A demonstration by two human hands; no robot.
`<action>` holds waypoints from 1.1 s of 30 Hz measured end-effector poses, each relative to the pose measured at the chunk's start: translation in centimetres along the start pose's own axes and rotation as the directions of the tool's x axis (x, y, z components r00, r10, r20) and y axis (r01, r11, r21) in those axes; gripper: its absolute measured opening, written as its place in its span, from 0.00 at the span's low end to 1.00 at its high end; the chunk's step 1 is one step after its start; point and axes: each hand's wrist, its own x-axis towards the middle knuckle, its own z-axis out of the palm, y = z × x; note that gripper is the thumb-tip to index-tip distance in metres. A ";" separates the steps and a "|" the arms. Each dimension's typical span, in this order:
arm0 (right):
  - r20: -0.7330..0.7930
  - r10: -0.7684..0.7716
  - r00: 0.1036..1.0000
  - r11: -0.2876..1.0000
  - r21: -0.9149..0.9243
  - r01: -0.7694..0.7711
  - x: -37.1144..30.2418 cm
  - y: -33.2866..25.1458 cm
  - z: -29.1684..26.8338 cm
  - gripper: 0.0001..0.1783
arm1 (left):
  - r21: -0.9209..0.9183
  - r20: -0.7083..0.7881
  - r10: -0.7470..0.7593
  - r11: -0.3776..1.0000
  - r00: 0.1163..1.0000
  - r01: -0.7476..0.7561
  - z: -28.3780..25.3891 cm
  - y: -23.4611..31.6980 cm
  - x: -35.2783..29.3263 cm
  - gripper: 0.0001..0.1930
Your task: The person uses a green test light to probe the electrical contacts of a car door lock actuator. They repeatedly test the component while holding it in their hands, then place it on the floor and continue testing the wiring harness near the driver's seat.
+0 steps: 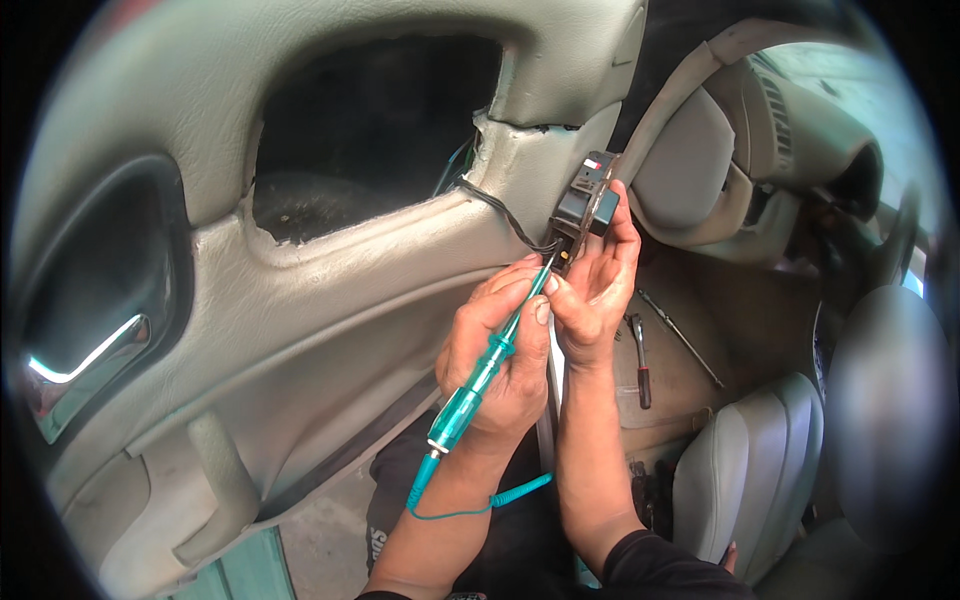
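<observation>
A teal see-through test light with a coiled teal cord is pinched in my left hand. Its thin metal tip points up at the wires and the lower end of a black switch module; I cannot tell whether it touches a contact. My right hand holds that module from the right, thumb low near the probe and fingers behind and along its side. Dark wires run from the module to the door panel's opening. The fingertips of my left hand are partly hidden near these wires.
The beige door panel with a rough-edged opening fills the left, its inner handle at far left. A ratchet and a long bar lie on the car floor. A grey seat stands lower right, the dashboard upper right.
</observation>
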 end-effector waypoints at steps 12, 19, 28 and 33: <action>-0.013 0.010 1.000 1.000 0.005 -0.010 0.0 -0.1 0.2 0.51 | -0.012 -0.048 -0.049 0.999 0.998 0.048 0.6 0.0 -0.1 0.07; 0.000 0.050 0.999 0.994 0.095 -0.050 -0.2 0.5 -0.7 0.52 | -0.010 -0.061 -0.018 1.000 0.998 0.017 0.9 0.1 -0.3 0.06; 0.009 -0.003 1.000 1.000 0.017 0.003 0.0 0.0 -0.1 0.52 | 0.060 -0.072 -0.057 0.996 0.996 0.061 0.7 0.4 0.0 0.06; 0.026 -0.015 1.000 1.000 -0.004 0.015 0.1 -0.1 -0.3 0.52 | -0.017 -0.080 -0.135 0.991 0.988 0.134 0.6 0.0 0.0 0.06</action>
